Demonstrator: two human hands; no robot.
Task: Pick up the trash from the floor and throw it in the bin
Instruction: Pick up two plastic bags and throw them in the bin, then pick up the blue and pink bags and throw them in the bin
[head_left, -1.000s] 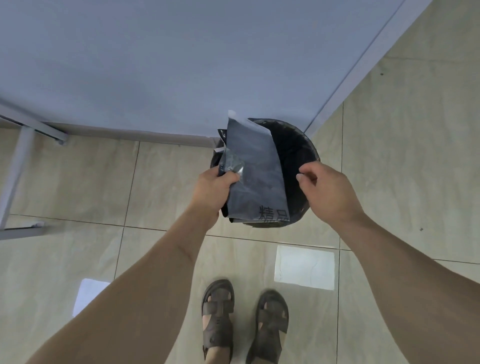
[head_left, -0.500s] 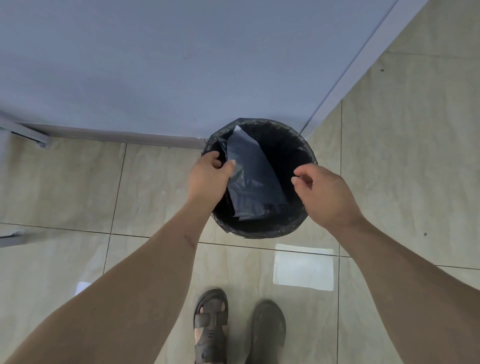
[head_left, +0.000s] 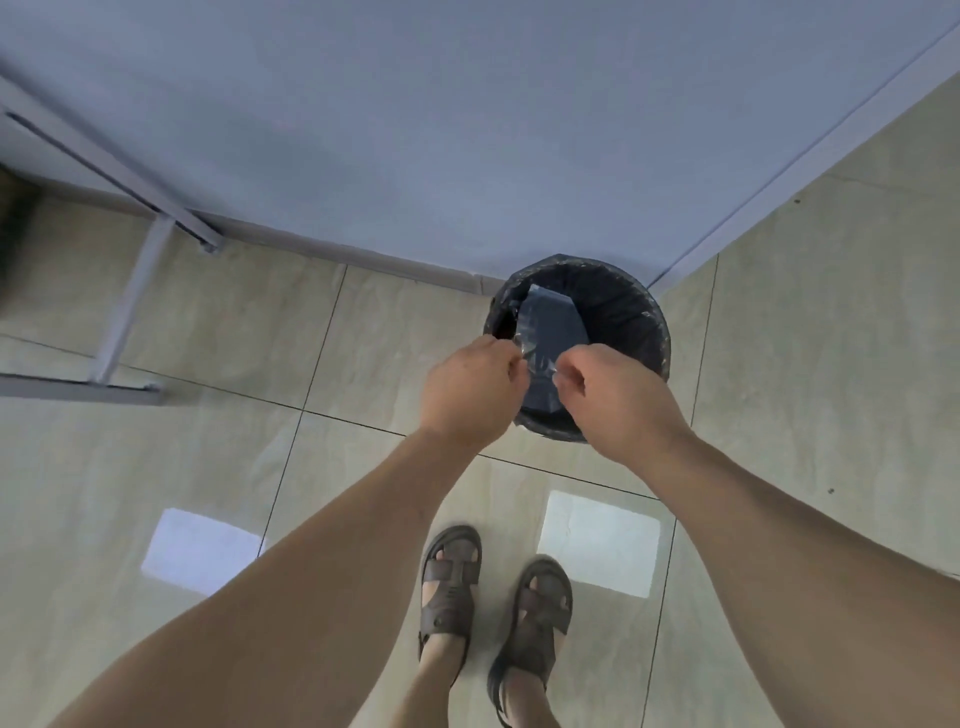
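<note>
Disposal step: grey plastic bag (head_left: 550, 332) lies inside bin (head_left: 657, 332); left hand (head_left: 470, 392) and right hand (head_left: 618, 400) curled, grip contents indeterminate; next, withdraw hands

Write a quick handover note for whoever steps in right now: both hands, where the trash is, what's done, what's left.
Left hand: fingers curled, over the bin's near left rim; whether it still pinches the packet's crinkled edge is unclear.
Right hand: curled over the near rim, grip also unclear.
Grey plastic packet: standing inside the black-lined bin, in the wall corner.
Done: packet in the bin.
Left: let go if still holding, withdraw both hands.
</note>
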